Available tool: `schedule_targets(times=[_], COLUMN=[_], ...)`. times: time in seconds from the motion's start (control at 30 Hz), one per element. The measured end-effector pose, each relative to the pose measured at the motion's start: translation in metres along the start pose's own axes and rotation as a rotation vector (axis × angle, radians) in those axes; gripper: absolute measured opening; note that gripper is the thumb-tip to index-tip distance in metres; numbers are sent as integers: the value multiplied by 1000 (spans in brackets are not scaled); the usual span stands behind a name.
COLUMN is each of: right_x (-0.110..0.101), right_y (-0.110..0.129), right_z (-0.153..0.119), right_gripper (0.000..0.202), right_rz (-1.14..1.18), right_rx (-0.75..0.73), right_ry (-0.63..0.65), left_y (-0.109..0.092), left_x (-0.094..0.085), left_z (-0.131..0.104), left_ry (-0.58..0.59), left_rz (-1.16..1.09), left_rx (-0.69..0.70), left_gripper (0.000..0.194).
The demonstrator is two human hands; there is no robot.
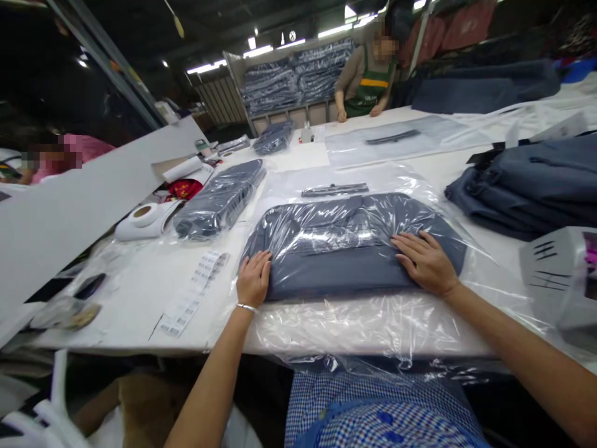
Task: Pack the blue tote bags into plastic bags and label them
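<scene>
A folded blue-grey garment [336,267] lies flat on the table inside a clear plastic bag [336,323], whose loose end hangs over the front edge. My left hand [254,278] rests on the bag at the garment's left end, fingers stretched out. Toward the right end, my right hand [428,262] lies flat on the plastic with its fingers spread. A dark strip [334,190] shows just beyond the garment's far edge. Neither hand grips anything.
Bagged garments [221,199] and a roll of labels [144,214] are on the left. A label strip [193,295] lies near my left hand. Folded blue-grey garments [536,186] and a grey box [550,274] stand right. Across the table is a person in a green apron [373,87].
</scene>
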State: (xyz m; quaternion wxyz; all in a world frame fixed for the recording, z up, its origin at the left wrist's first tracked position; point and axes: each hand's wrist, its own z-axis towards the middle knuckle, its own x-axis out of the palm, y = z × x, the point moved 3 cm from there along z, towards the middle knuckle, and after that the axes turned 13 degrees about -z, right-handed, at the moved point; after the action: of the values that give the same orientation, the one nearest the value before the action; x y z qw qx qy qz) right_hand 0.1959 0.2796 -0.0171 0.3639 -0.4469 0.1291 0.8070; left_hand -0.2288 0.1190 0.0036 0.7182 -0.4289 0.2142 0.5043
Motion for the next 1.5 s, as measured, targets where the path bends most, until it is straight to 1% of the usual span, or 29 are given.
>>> schedule_targets(times=[0.03, 0.1, 0.17, 0.23, 0.3, 0.37, 0.47, 0.53, 0.6, 0.63, 0.67, 0.7, 0.77, 0.8, 0.83, 0.87, 0.93, 0.97, 1.07, 1.13, 1.2, 1.3, 1.37, 1.43, 1.5], right_x=[2, -1, -8, -14, -21, -29, -47, -59, -71, -76, -80, -83, -84, -83, -81, -77, -72, -71, -78, -86, -93, -98, -99, -102, -107], right_y=[0, 3, 8, 17, 28, 42, 66, 82, 98, 105, 113, 121, 141, 151, 161, 170, 181, 184, 182, 177, 175, 176, 177, 178, 180], right_z=[-6, -10, -10, -13, -23, -40, -68, -83, -93, -95, -97, -97, -96, -94, -93, -92, -89, -87, -84, -83, -85, -94, -100, -102, -99], right_gripper=[40, 39, 40, 42, 46, 52, 59, 62, 62, 61, 61, 62, 68, 70, 69, 66, 56, 54, 51, 48, 46, 44, 44, 44, 46], right_rz=[14, 25, 15, 1, -14, -31, -25, 16, 70, 100, 133, 168, 240, 269, 288, 301, 329, 356, 467, 513, 538, 568, 583, 604, 630], right_rx=[-6, -20, -53, -104, -123, -76, 15, 23, 18, 13, -2, -32, -152, -229, -297, -344, -375, -375, -368, -341, -323, -320, -310, -325, -366], right_ry=[-3, -6, 9, 61, 118, 152, 175, 191, 202, 208, 211, 213, 220, 222, 224, 223, 189, 153, 41, -3, -18, 0, 11, -6, -32], left_y=[1, -1, -7, -15, -23, -29, -43, -56, -71, -79, -86, -93, -102, -105, -105, -105, -105, -104, -106, -107, -104, -90, -78, -70, -68], left_x=[3, 5, 5, 7, 9, 7, -9, -26, -43, -49, -52, -52, -46, -42, -38, -36, -38, -41, -60, -73, -79, -76, -69, -65, -64], left_z=[-6, -12, -14, -19, -28, -40, -59, -78, -104, -119, -134, -149, -173, -180, -183, -184, -179, -176, -173, -178, -185, -190, -187, -180, -171], left_ry=[-1, -17, -8, 73, 175, 216, 173, 103, 18, -1, 11, 48, 155, 188, 190, 167, 101, 71, 26, 10, 33, 108, 118, 60, -39], left_rz=[11, 37, 69, 85, 86, 90, 93, 49, -24, -52, -63, -52, 29, 85, 135, 166, 153, 116, 23, 34, 98, 243, 297, 291, 259], left_rx=[-1, 27, 99, 193, 253, 248, 185, 160, 148, 153, 164, 179, 196, 186, 168, 151, 139, 145, 166, 182, 176, 71, 11, 1, 10], left_gripper=[38, 39, 40, 43, 46, 50, 55, 55, 51, 49, 48, 49, 52, 52, 49, 44, 36, 35, 38, 43, 46, 49, 44, 36, 32])
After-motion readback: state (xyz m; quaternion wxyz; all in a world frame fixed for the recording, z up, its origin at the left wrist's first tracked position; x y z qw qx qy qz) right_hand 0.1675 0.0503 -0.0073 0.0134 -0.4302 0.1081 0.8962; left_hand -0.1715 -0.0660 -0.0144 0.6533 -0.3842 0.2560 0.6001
